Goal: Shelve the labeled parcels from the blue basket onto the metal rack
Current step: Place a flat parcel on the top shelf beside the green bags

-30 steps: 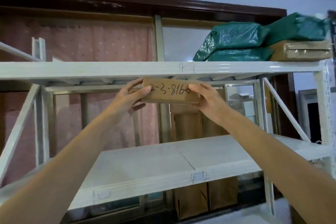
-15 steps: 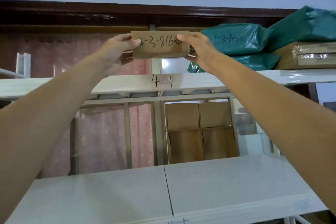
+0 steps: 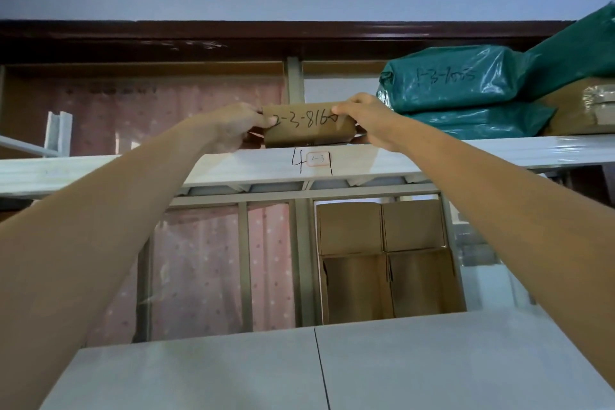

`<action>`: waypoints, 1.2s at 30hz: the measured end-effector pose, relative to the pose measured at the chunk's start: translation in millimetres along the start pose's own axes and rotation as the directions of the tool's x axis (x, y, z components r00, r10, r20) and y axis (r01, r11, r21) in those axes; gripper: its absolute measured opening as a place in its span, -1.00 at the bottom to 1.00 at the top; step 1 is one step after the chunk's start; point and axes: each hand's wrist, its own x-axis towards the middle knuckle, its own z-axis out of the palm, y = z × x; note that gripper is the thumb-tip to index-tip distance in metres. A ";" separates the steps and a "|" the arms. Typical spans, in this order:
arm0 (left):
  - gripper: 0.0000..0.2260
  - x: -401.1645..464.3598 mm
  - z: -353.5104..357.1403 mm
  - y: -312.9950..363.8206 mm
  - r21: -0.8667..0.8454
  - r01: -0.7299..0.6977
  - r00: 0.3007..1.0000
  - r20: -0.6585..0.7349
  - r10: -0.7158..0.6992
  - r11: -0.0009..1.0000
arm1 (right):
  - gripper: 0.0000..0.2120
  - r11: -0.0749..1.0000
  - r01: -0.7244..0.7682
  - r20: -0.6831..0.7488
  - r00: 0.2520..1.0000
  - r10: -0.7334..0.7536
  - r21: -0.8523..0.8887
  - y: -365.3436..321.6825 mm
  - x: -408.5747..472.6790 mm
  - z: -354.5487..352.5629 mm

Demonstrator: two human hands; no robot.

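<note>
Head view: parcel pinched endwise between both hands' fingers.

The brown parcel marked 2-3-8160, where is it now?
In the head view the brown parcel is at centre, held by the left hand and right hand at the top shelf edge, left of the green bags.
</note>
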 end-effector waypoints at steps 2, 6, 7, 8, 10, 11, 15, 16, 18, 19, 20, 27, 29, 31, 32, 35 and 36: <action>-0.78 1.7 3.8 0.8 0.050 0.017 1.000 -0.004 -0.017 0.999 | -0.76 1.000 -0.011 -0.003 1.000 0.011 -0.016 0.5 1.9 -0.3; -0.75 2.3 7.7 2.3 0.149 0.055 0.998 -0.004 -0.055 0.987 | -0.88 0.998 -0.042 0.054 0.997 0.045 -0.054 -1.6 4.8 -0.7; -0.73 2.0 8.5 2.9 0.165 0.060 0.998 -0.005 -0.060 0.985 | -0.90 0.997 -0.051 0.065 0.996 0.055 -0.062 -2.8 4.9 -0.2; -0.72 1.9 9.4 3.5 0.169 0.065 0.998 -0.013 -0.063 0.983 | -0.91 0.996 -0.057 0.071 0.996 0.062 -0.066 -4.0 5.1 0.3; -0.72 1.4 10.3 4.6 0.176 0.072 0.997 -0.031 -0.068 0.982 | -0.91 0.995 -0.066 0.075 0.995 0.071 -0.076 -5.4 5.9 1.3; -0.71 1.3 10.7 4.9 0.185 0.077 0.997 -0.030 -0.073 0.980 | -0.90 0.994 -0.070 0.078 0.994 0.076 -0.079 -5.6 6.2 1.4; -0.69 1.9 10.2 5.2 0.206 0.102 0.995 -0.014 -0.101 0.973 | -0.90 0.989 -0.096 0.100 0.989 0.107 -0.110 -6.9 8.0 1.3; -0.69 2.2 10.3 5.0 0.204 0.103 0.995 -0.017 -0.102 0.974 | -0.93 0.987 -0.101 0.106 0.988 0.114 -0.121 -7.8 7.9 1.9; -0.70 2.1 10.2 4.9 0.203 0.102 0.995 -0.020 -0.099 0.974 | -0.92 0.985 -0.110 0.106 0.987 0.124 -0.136 -9.2 8.0 2.7; -0.70 1.6 9.8 5.0 0.197 0.100 0.995 -0.017 -0.098 0.975 | -0.89 0.984 -0.113 0.105 0.986 0.128 -0.138 -9.5 7.8 2.9; -0.70 0.9 9.2 4.9 0.184 0.098 0.995 -0.013 -0.098 0.978 | -0.86 0.983 -0.115 0.107 0.986 0.131 -0.139 -9.6 7.5 3.1; -0.74 -2.2 5.9 5.8 0.118 0.110 0.994 -0.011 -0.109 0.987 | -0.90 0.980 -0.098 0.125 0.985 0.120 -0.173 -9.4 5.0 2.0; -0.76 -3.0 6.1 6.8 0.115 0.121 0.993 -0.017 -0.120 0.986 | -0.92 0.975 -0.098 0.125 0.984 0.125 -0.201 -10.7 4.1 3.8; -0.78 -3.3 6.1 7.1 0.112 0.132 0.991 -0.018 -0.130 0.985 | -0.88 0.971 -0.105 0.105 0.986 0.130 -0.214 -11.1 3.4 4.8; -0.79 -3.4 6.1 7.2 0.112 0.136 0.991 -0.015 -0.135 0.984 | -0.79 0.971 -0.107 0.097 0.987 0.130 -0.213 -10.2 4.0 4.7; -0.79 -4.9 5.1 7.6 0.110 0.149 0.989 -0.016 -0.148 0.983 | -0.57 0.973 -0.103 0.078 0.990 0.121 -0.207 -9.8 5.3 5.0; -0.77 -4.9 4.1 7.4 0.105 0.151 0.988 -0.022 -0.150 0.983 | -0.53 0.972 -0.103 0.069 0.990 0.121 -0.212 -10.2 5.1 5.4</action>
